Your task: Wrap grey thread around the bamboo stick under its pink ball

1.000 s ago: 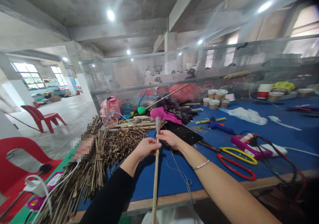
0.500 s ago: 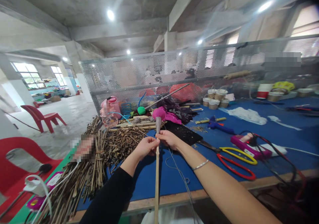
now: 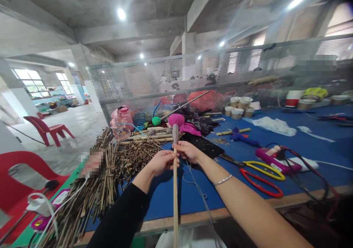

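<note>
A pale wooden stick [image 3: 175, 207] runs from the bottom of the head view to between my two hands. Grey cone-shaped wrapping [image 3: 175, 134] covers its upper part, and a bright pink ball [image 3: 176, 120] appears at the far end. My left hand [image 3: 162, 162] pinches the stick from the left, just below the wrapping. From the other side, my right hand [image 3: 190, 152] closes thumb and fingers at the wrapping's lower edge. Loose grey thread [image 3: 198, 184] hangs beneath my right hand to the table's front edge. The fingertips partly hide the join.
Bundled dry twigs [image 3: 99, 189] cover the table's left side. Long scissors [image 3: 261, 174] with red and yellow handles lie right of my forearm. A purple power strip [image 3: 275, 160], blue glue gun [image 3: 244, 139] and small cups [image 3: 237, 112] stand farther right. Perforated metal screen [image 3: 132, 80] closes the back.
Both hands and the stick have shifted slightly right. My right hand sits a little higher around the stick, and the left fingers have curled further across it.
</note>
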`<state>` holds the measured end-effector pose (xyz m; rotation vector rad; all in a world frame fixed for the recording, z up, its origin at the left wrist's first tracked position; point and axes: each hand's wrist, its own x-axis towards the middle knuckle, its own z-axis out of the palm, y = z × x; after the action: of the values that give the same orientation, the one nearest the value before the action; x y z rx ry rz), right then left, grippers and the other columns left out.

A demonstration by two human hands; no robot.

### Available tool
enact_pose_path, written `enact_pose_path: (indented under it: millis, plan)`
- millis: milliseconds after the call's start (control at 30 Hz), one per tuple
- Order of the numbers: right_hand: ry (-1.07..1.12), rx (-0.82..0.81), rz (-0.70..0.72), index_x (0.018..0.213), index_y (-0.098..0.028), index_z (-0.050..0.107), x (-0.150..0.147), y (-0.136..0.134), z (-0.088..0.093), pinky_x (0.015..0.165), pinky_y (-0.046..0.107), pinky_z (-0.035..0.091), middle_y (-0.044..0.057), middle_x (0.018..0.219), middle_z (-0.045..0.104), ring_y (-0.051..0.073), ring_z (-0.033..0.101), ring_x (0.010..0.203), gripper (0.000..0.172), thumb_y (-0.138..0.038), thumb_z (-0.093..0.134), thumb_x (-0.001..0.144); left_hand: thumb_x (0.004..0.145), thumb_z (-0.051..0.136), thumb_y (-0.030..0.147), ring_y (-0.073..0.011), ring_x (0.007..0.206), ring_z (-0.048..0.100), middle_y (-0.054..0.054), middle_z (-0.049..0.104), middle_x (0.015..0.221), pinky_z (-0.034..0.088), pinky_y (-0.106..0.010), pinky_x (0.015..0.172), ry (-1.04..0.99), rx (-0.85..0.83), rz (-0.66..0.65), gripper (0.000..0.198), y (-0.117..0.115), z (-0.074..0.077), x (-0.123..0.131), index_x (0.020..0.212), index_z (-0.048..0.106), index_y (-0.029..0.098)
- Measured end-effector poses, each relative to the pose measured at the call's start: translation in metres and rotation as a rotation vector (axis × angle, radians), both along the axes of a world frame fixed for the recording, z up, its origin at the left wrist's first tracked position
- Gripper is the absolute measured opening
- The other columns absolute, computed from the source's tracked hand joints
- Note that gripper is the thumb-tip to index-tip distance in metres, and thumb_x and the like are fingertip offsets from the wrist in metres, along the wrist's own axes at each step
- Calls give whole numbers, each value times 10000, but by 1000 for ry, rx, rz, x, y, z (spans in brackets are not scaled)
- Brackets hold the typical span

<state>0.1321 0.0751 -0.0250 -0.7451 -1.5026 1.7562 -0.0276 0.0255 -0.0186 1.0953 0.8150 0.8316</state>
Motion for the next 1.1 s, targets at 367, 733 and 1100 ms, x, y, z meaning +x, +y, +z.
enact_pose_path:
  millis: [367, 733, 1100]
  plan:
    - [-99, 72, -79, 677, -163, 461, -2, 5, -10, 313, 205, 65, -125, 397, 294, 11, 165, 301, 374, -460, 685, 641, 530, 757, 467, -65, 432, 484, 27, 523, 513, 396, -197, 454, 281, 132, 142, 439, 3, -11, 4, 654, 500, 132]
    - [-44, 5, -23, 675, -156, 459, -1, 0, -2, 324, 192, 73, -70, 452, 459, 9, 239, 310, 372, -463, 669, 662, 679, 689, 352, -140, 603, 624, -67, 625, 712, 448, -224, 518, 41, -72, 14, 338, -3, 0, 4, 884, 589, 103]
    - [-14, -7, -71, 685, -173, 442, -1, 1, -2, 315, 189, 64, -126, 377, 308, 10, 168, 298, 373, -448, 690, 642, 559, 783, 349, -91, 514, 562, -17, 584, 592, 425, -200, 504, 69, 30, 64, 361, 0, -4, 4, 719, 566, 109]
